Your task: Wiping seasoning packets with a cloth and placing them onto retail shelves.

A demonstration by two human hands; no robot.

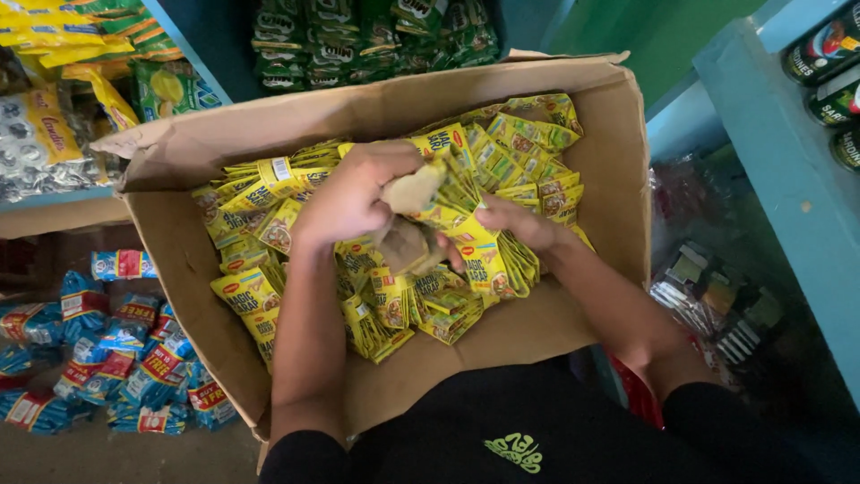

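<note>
1. Yellow and green packets are bunched up in both hands, right over the middle of the cardboard box [179, 260].
2. Fingers of the left hand [345, 202] are curled tight around the top of the bundle of packets [466, 242]. A scrap of brown paper [414, 188] sticks out past those fingers.
3. Fingers of the right hand [515, 224] are wrapped around the same bundle from the other side, a little nearer the person than the left hand. Some fingertips are hidden under the packets, so how far they close I cannot tell.
4. Both hands grip the bundle together, and it sits just above the loose packets in the box.
5. I think the bundle's long way runs from the left hand down toward the box's near right wall, a bit tilted. The packet ends fan out near the right hand.
6. Lots of loose yellow packets [260, 296] lie in the box, piled from its back wall to the middle. Near the front of the box the brown floor shows.
7. My guess is the sorting is partway done, since one bundle is in the hands and many packets are still in the box.
8. Left of the box, blue and red packs [125, 358] lie low down. Right of the box, dark tins [824, 54] rest on a blue shelf [788, 170].
</note>
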